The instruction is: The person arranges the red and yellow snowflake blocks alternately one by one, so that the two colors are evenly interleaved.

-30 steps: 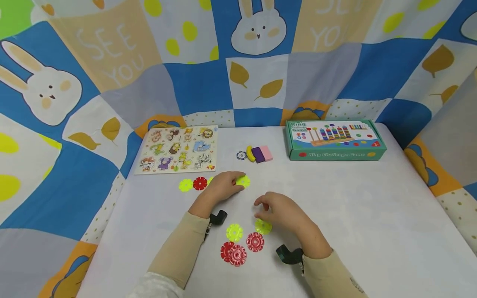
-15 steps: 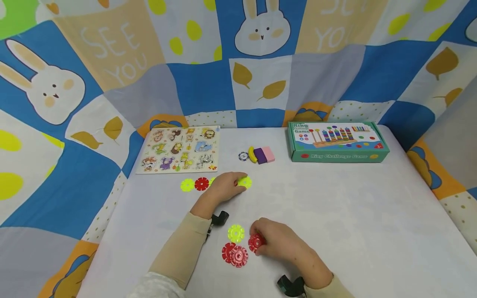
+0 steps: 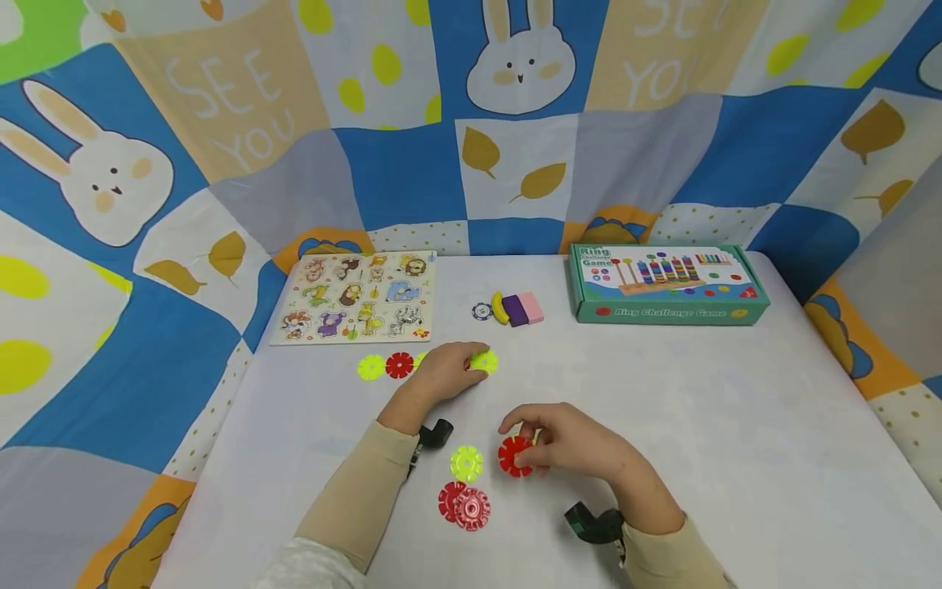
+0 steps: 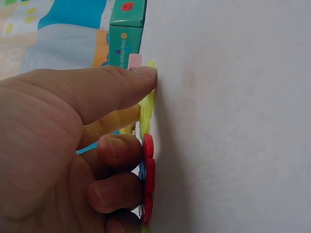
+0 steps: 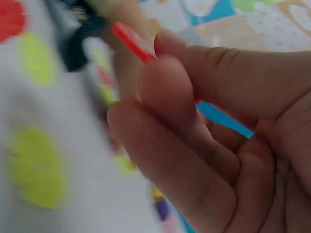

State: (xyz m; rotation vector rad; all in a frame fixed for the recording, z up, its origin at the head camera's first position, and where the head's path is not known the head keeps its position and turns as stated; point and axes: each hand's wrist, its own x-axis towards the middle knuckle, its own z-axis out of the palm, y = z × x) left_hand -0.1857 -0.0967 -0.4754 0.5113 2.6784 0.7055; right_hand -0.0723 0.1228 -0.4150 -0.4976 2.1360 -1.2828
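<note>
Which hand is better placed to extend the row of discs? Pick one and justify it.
Likely the right hand: it pinches a red disc, while the left hand is occupied holding the yellow end disc.

The green box [image 3: 668, 284] read "Ring Challenge Game" on top and front; the patterned cloth [image 3: 405, 172] bore "SEE YOU".

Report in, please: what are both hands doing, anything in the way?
Left hand gripping yellow disc. Right hand pinching red disc above table. In the way: left hand hides part of disc row.
</note>
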